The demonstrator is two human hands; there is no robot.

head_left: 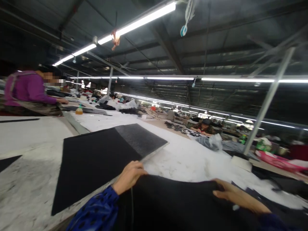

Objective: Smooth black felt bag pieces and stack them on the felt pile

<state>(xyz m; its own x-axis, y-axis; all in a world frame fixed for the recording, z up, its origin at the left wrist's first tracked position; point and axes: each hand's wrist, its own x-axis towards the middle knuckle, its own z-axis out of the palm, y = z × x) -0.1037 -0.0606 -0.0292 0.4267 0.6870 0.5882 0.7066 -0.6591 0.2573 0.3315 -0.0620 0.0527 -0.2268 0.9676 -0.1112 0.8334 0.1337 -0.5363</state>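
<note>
A black fabric piece (178, 202) spans the space between my two hands near the bottom of the head view. My left hand (130, 176) pinches its upper left corner, fingers curled over the edge. At the upper right edge, my right hand (233, 194) grips the same piece between thumb and fingers. Just beyond my left hand, a larger black cloth panel (93, 163) lies flat on the white table (31, 189). A grey, sheer-looking section (141, 138) covers its far right end. The lower part of the held piece runs out of view.
A co-worker in a purple top (36, 86) is at the table on the left. A small bottle of amber liquid (79, 110) stands by stacked dark cloth. Right of the table are a slanting metal post (269, 99), a clear plastic bag (214, 142) and a pink tray (281, 160).
</note>
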